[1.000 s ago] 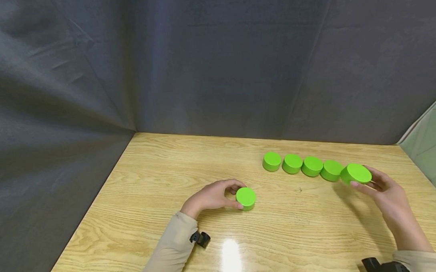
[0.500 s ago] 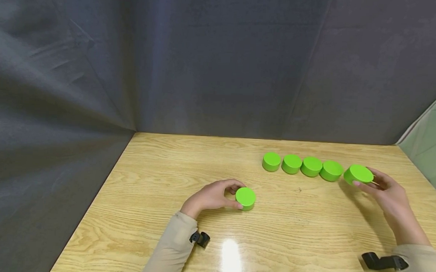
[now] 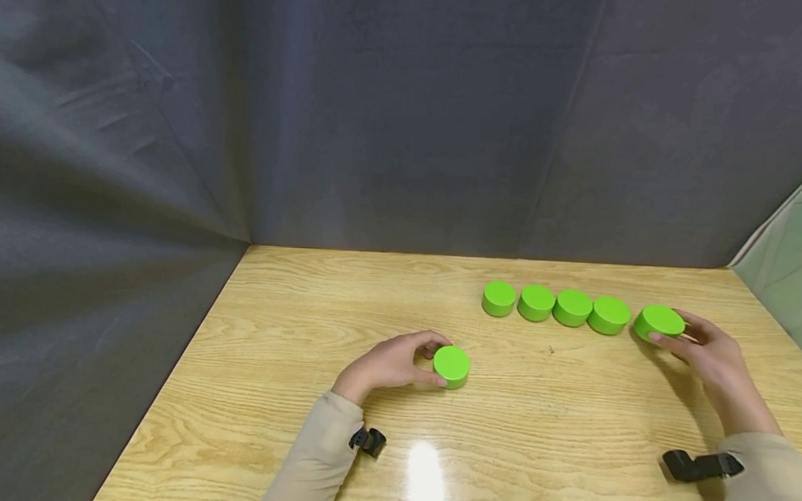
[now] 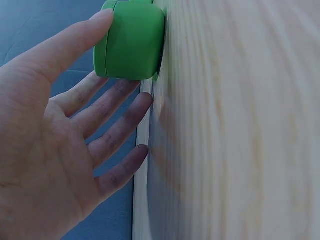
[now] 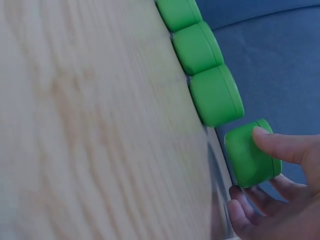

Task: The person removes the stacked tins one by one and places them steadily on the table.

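My left hand point(image 3: 392, 362) pinches a round green lidded container point(image 3: 451, 364) between thumb and fingers, near the middle of the table. In the left wrist view a lid seam runs round this container point(image 4: 131, 42), and its base is at the tabletop. At the right, my right hand point(image 3: 718, 359) pinches another green lidded container point(image 3: 658, 323), at the right end of a row of several matching containers point(image 3: 574, 307). The right wrist view shows this container point(image 5: 251, 154) slightly tilted, a little off the table, with a small gap to the nearest container point(image 5: 215, 96) of the row.
The wooden table point(image 3: 293, 298) ends at a dark grey cloth wall point(image 3: 405, 133) behind and another at the left. A pale green surface point(image 3: 792, 257) borders it at the far right. Each wrist wears a black strap camera point(image 3: 369, 441).
My right hand has shifted slightly right and lowered its container, which is now more level and further from the row. The left hand stays still on its container.
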Demonstrator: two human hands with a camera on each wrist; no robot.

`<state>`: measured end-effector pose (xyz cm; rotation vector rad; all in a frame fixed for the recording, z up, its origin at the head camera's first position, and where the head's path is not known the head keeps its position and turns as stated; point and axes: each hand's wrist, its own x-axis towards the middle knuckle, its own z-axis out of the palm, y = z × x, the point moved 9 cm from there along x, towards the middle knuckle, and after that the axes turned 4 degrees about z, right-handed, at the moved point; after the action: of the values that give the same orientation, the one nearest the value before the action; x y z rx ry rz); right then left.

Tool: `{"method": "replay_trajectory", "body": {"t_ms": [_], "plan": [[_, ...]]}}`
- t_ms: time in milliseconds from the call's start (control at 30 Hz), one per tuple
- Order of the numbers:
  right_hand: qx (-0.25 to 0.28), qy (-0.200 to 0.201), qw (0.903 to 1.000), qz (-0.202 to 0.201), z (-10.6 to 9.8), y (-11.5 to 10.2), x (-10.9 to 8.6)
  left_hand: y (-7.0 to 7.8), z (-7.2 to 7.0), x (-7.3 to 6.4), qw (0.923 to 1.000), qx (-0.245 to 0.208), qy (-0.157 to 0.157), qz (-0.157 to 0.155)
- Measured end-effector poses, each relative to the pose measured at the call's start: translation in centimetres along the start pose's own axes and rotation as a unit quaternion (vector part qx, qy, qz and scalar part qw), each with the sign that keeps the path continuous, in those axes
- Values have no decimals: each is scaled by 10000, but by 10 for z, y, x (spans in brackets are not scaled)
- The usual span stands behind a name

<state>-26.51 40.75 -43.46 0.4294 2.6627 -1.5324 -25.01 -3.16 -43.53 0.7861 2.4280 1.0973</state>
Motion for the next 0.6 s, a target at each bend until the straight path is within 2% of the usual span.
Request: {"method": "replay_trajectory", "body": {"t_ms": [233,367,500,600], "plan": [[-542,-235,9980,203,4,7,10,2,3,1,9997,241,-38,-18],[-813,-278,9963,12,4,5,15,3,3,2,9992,396,-15,-31],[-849,-288,9958,-162,3,3,19,5,3,3,9989,457,-13,-36],[-616,-387,9972,-196,3,3,19,5,3,3,9989,466,-20,-37]]}}
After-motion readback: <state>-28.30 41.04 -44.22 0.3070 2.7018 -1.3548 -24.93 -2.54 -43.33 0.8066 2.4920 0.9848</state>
